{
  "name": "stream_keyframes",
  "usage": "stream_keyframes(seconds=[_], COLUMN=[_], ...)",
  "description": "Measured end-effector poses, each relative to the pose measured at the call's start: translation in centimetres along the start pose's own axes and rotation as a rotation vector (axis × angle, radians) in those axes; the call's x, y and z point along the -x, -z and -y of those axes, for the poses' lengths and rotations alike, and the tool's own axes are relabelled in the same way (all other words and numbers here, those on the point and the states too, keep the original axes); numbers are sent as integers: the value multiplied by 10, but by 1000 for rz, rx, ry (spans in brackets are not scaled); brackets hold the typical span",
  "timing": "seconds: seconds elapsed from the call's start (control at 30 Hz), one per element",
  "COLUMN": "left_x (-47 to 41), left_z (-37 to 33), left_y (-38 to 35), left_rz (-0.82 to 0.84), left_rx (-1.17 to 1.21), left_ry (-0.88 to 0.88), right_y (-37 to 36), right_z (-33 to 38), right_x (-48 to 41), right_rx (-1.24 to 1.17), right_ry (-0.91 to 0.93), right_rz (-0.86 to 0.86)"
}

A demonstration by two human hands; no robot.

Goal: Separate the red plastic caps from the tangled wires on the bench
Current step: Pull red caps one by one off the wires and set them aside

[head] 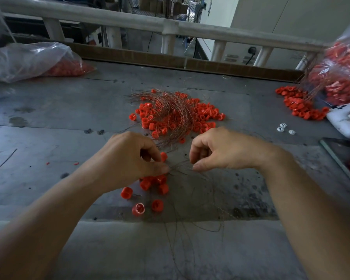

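head view: my left hand (129, 156) pinches thin wires (180, 170) with a red cap (163, 156) beside its fingers, my right hand (220, 150) pinches the same strands. loose caps (152, 185) lie near; a hard tug could snap wire or scatter them.

red caps (176, 116) — coppery wires (170, 102) — grey bench (49, 118).

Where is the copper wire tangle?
In the head view, the tangled copper-coloured wires lie mid-bench atop a pile of red plastic caps, just beyond the left hand and right hand.
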State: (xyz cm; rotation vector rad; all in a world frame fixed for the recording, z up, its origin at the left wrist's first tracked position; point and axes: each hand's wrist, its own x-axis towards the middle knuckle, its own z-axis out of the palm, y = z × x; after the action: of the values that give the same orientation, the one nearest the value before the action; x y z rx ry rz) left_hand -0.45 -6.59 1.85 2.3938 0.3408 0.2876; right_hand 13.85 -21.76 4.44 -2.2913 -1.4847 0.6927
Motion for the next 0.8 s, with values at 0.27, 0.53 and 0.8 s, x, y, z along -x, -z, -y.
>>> stream_keyframes(seconds=[0.27,0.53,0.8], left_x=[-7,-21,-30], left_z=[18,37,46], left_y=[22,23,5], left_rz=[-376,-485,-317], left_rx=[80,-15,-267], left_ry=[135,226,147], right_y=[10,17,19], right_z=[-1,-6,-8], right_x=[5,6,5], right_rx=[-31,-124,-165], right_ry=[24,7,-21], right_rz=[-105,-392,-513])
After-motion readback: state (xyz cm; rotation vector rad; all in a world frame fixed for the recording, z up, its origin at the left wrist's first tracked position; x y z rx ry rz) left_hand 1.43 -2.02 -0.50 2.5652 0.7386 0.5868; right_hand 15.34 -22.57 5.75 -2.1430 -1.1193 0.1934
